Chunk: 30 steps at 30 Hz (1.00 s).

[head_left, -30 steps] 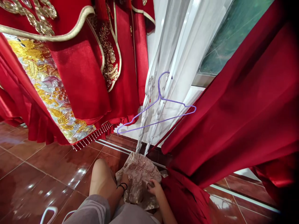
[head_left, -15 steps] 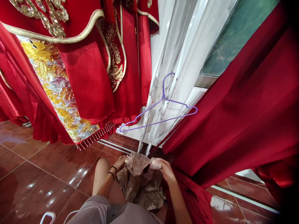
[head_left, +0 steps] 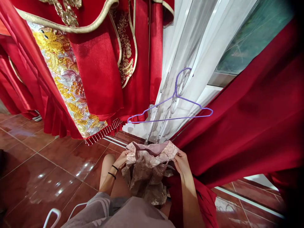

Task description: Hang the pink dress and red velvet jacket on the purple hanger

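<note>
Between my hands a shiny pink-beige garment (head_left: 147, 171) is stretched by its upper edge, its lower part hanging down between my knees. My left hand (head_left: 123, 159) is closed on the edge at the left, with two dark bands on the wrist. At the right edge, my right hand (head_left: 180, 158) grips the cloth between thumb and fingers. A bare purple hanger (head_left: 175, 95) hangs just beyond the garment, in front of white frame bars, and neither hand touches it.
Red costumes with gold embroidery (head_left: 99, 69) hang at the left. A long red curtain-like cloth (head_left: 237, 126) drapes down the right side. White bars (head_left: 185, 41) stand behind the hanger. A white hanger (head_left: 53, 217) is low at the left, above the brown tiled floor (head_left: 47, 171).
My hands have moved apart and slightly upward, spreading the garment's upper edge wider. The view has shifted a little, so the purple hanger appears further right and higher.
</note>
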{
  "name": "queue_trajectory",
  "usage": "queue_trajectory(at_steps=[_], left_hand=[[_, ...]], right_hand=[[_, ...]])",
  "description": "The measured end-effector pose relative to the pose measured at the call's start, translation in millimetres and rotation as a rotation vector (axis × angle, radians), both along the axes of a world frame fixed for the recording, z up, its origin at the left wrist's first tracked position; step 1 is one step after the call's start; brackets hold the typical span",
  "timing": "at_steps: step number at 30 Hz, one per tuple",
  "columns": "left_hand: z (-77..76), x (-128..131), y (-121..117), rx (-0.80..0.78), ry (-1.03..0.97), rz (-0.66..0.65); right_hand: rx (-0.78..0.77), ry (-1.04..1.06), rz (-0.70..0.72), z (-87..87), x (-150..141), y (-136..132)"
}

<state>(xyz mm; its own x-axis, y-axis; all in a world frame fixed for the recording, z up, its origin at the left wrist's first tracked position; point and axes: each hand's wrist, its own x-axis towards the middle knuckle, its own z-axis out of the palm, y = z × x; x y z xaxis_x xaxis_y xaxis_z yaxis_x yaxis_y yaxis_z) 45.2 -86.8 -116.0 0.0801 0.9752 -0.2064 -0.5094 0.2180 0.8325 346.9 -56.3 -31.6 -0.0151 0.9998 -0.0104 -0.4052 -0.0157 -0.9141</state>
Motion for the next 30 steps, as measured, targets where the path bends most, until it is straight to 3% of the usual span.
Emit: queue_trajectory(at_steps=[3, 6, 8, 11, 15, 19, 24, 30], left_hand=[[22.5, -9.9, 2.3, 0.035, 0.005, 0.065], [55.8, -35.5, 14.4, 0.161, 0.041, 0.275], [79.9, -53.9, 27.7, 0.278, 0.193, 0.416], [116.4, -71.1, 51.4, 0.422, 0.403, 0.513], [167.8, -60.8, 75.5, 0.594, 0.588, 0.416], [210.4, -28.3, 79.8, 0.679, 0.715, 0.227], [229.1, -3.5, 77.7, 0.685, 0.813, 0.074], [233.3, -2.6, 75.8, 0.627, 0.806, 0.097]], right_hand=[[0.085, -0.089, -0.056, 9.1, 4.0, -1.6], [0.198, -0.168, -0.180, 14.4, 9.9, -3.5], [0.291, -0.233, -0.248, 19.5, 9.4, -6.0], [0.408, -0.325, -0.255, 32.6, 1.3, -10.7], [0.443, -0.387, -0.270, 46.6, -6.4, -13.6], [0.407, -0.411, -0.449, 42.4, 5.4, -11.0], [0.339, -0.564, -0.590, 36.6, 38.8, -6.1], [0.322, -0.461, -0.467, 38.9, 73.6, 8.4]])
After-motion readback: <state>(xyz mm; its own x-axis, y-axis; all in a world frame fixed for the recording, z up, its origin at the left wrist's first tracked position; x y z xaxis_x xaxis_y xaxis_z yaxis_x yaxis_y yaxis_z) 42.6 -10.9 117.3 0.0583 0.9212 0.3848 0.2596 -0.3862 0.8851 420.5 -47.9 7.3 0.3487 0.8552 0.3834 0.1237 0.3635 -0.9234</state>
